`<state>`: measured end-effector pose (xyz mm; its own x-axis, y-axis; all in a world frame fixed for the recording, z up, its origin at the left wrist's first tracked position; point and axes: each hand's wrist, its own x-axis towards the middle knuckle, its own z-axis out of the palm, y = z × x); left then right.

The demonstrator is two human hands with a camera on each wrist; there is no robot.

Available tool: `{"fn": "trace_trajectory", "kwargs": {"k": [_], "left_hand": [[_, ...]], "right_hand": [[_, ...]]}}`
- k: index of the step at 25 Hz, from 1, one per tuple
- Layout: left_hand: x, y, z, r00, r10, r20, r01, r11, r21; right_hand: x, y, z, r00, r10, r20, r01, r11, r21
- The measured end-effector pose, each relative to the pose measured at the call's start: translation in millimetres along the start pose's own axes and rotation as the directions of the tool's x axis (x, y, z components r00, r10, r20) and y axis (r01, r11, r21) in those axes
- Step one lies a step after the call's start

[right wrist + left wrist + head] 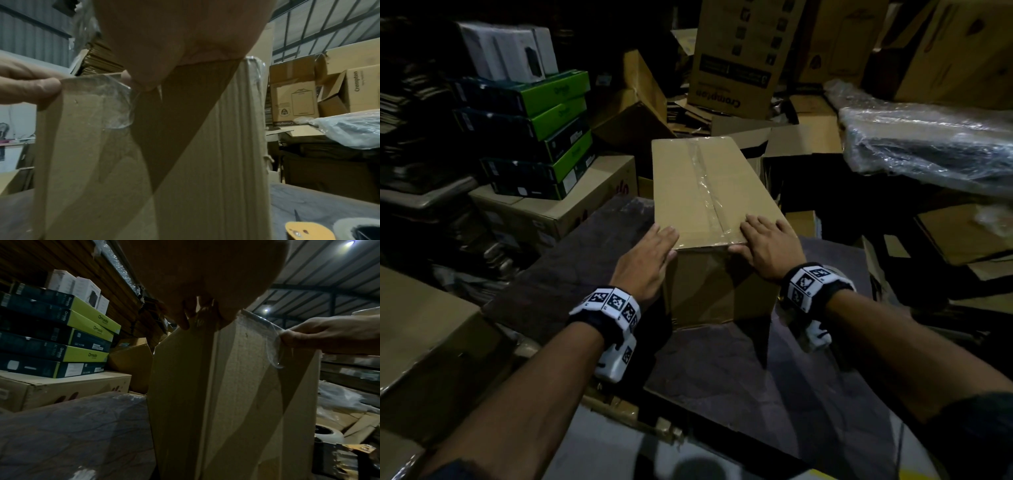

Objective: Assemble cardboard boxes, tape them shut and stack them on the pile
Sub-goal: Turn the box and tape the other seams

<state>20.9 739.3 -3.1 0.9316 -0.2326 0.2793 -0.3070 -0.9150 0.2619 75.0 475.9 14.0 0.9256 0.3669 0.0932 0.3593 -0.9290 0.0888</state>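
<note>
Box [709, 192] sits in the middle of a dark table [739, 377], with tape [703, 181] down its top. Left hand [645, 260] at 8 o'clock and right hand [765, 245] at 4 o'clock lie flat, fingers together, likely pressing the tape end so it sticks. Green boxes [551, 126] are stacked at 10 o'clock.

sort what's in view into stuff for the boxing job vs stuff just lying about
Job:
taped box
clear tape along its seam
left hand
right hand

Lying about:
green boxes
white boxes
Crompton carton
plastic-wrapped bundle
</note>
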Motion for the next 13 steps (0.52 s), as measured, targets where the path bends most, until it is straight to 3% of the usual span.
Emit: {"fn": "trace_trajectory", "kwargs": {"k": [5, 7, 9, 11, 13], "left_hand": [[1.4, -7.1, -9.2, 0.997, 0.073, -0.006, -0.074, 0.994, -0.080], [8.2, -5.2, -16.5, 0.998, 0.061, -0.013, -0.062, 0.995, -0.082], [19.6, -3.1, -20.6, 1.000, 0.028, -0.014, -0.029, 0.996, -0.086], [32.7, -4.3, -20.9, 0.997, -0.046, 0.059, 0.051, 0.994, -0.097], [45.8, -9.8, -20.9, 0.975, -0.112, 0.195, 0.135, 0.985, -0.109]], "right_hand": [[-13.6, -2.7, -7.7, 0.997, 0.019, 0.078, -0.016, 0.999, -0.029], [-11.1, -3.6, -21.2, 0.993, 0.004, 0.117, -0.011, 0.999, 0.051], [-0.9, -6.7, -45.1, 0.979, -0.030, 0.202, -0.021, 0.970, 0.244], [23.4, -9.0, -65.0, 0.962, -0.043, 0.271, -0.128, 0.804, 0.581], [60.7, -7.4, -76.7, 0.945, -0.020, 0.326, -0.281, 0.454, 0.845]]}}
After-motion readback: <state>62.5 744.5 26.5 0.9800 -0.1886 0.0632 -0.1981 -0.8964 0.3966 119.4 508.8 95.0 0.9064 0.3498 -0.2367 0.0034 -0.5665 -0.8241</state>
